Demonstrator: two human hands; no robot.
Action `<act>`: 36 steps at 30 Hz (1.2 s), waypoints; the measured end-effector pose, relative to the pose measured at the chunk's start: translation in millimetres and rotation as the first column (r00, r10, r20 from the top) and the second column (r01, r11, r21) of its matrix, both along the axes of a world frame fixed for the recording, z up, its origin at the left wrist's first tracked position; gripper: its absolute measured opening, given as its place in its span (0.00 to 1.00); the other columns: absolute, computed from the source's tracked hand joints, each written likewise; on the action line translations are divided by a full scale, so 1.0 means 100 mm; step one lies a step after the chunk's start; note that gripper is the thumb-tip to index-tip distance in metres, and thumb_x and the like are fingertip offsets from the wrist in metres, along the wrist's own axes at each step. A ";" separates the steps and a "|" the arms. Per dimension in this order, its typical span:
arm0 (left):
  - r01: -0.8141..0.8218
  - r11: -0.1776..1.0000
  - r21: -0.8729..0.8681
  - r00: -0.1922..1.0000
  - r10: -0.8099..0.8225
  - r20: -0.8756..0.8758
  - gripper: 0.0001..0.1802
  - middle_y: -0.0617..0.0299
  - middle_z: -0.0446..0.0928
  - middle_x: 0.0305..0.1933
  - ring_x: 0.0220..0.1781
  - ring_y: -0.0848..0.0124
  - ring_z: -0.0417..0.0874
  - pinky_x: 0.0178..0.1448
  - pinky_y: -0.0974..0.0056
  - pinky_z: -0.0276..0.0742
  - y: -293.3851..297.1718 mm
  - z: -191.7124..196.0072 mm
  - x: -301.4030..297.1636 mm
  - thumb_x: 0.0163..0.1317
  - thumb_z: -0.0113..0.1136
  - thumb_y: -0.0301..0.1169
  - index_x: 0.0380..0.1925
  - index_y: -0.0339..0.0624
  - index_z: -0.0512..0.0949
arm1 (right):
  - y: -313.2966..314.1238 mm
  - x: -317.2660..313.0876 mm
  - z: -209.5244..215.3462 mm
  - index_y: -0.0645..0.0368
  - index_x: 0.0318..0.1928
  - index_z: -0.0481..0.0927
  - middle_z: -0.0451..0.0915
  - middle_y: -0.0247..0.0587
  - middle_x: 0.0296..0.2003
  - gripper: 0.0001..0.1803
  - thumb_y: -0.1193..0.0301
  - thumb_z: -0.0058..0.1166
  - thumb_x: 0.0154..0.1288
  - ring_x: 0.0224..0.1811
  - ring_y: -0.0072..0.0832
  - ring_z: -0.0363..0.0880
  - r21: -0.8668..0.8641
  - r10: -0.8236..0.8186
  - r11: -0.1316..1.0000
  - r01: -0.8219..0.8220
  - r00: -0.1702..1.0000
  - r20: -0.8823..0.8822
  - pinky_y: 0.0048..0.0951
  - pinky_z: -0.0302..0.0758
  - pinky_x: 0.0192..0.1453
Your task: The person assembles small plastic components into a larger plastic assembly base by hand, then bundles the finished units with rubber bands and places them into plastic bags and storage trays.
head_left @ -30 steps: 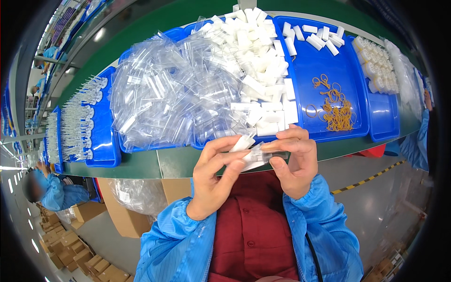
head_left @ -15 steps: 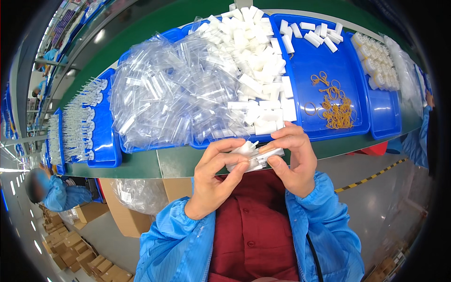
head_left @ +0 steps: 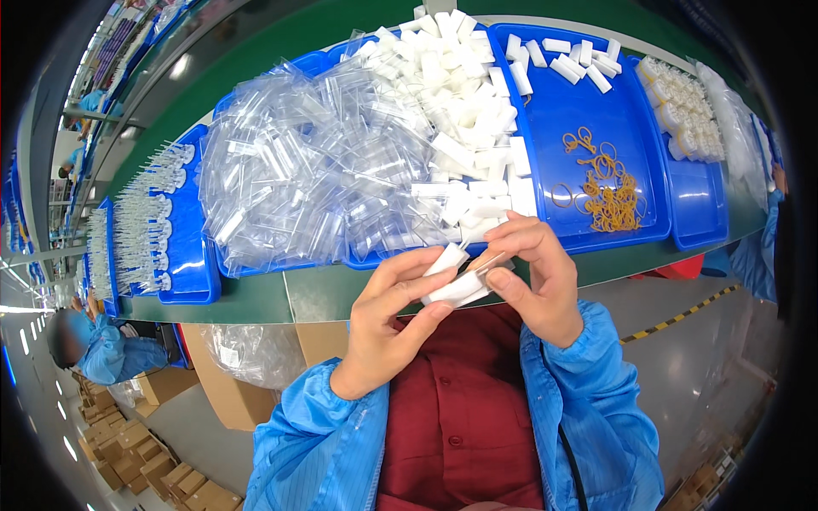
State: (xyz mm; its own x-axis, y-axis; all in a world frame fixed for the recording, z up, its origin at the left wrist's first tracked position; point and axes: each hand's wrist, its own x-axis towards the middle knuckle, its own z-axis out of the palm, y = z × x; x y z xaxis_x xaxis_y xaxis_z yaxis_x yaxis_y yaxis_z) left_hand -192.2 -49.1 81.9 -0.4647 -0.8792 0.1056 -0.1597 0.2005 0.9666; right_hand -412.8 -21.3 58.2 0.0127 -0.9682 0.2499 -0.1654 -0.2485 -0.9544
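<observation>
My left hand point(head_left: 390, 317) is closed on small white blocks point(head_left: 445, 261) held between thumb and fingers, just in front of the bench edge. My right hand point(head_left: 540, 279) pinches the right end of the bundle, where a clear plastic piece point(head_left: 492, 266) shows at the fingertips. How the plastic sits against the white pieces I cannot tell. Beyond my hands, a heap of similar white blocks point(head_left: 460, 94) fills part of a blue tray. Left of it lies a large pile of clear plastic sleeves point(head_left: 307, 170).
A blue tray point(head_left: 554, 106) at the right holds tan rubber bands point(head_left: 612, 204) and several white blocks. Beyond it stand bundled white parts point(head_left: 686, 111). Thin-stemmed clear parts point(head_left: 143, 238) fill trays at the left. Cardboard boxes point(head_left: 230, 375) stand below the bench. Another person point(head_left: 115, 349) sits at far left.
My right hand has turned slightly and shifted right, its fingertips drawn back a little. The white blocks in my left hand have tilted and show more plainly.
</observation>
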 end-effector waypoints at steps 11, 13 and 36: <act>0.222 0.948 0.230 0.963 -0.176 -0.204 0.24 0.49 0.67 0.68 0.69 0.57 0.74 0.67 0.58 0.78 -0.06 0.01 0.15 0.62 0.61 0.14 0.59 0.36 0.79 | -0.02 -0.10 0.10 0.63 0.50 0.74 0.79 0.41 0.49 0.14 0.72 0.61 0.69 0.54 0.28 0.79 0.156 0.060 0.983 -0.099 0.970 0.235 0.42 0.56 0.77; 0.217 0.960 0.174 0.965 -0.185 -0.186 0.24 0.49 0.68 0.68 0.68 0.57 0.75 0.67 0.58 0.78 -0.07 -0.01 0.13 0.61 0.63 0.15 0.58 0.38 0.79 | -0.02 -0.12 0.11 0.62 0.49 0.75 0.80 0.41 0.48 0.14 0.72 0.62 0.68 0.55 0.28 0.78 0.187 0.063 0.976 -0.111 0.968 0.242 0.43 0.56 0.77; 0.210 0.957 0.201 0.951 -0.152 -0.271 0.22 0.47 0.68 0.67 0.67 0.56 0.74 0.68 0.54 0.78 -0.04 -0.06 0.21 0.62 0.64 0.17 0.57 0.33 0.77 | -0.04 -0.02 0.07 0.54 0.46 0.81 0.81 0.41 0.52 0.12 0.69 0.67 0.63 0.63 0.36 0.76 0.023 0.205 0.979 -0.205 0.979 -0.008 0.55 0.49 0.79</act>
State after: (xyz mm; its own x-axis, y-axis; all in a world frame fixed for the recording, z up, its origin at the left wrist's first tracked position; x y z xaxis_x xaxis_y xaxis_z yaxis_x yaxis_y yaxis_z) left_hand -171.4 -52.7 75.5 -0.6026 -0.7966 0.0484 0.1112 -0.0238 0.9935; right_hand -414.5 -25.0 65.2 0.2139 -0.9499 0.2279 -0.1233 -0.2577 -0.9583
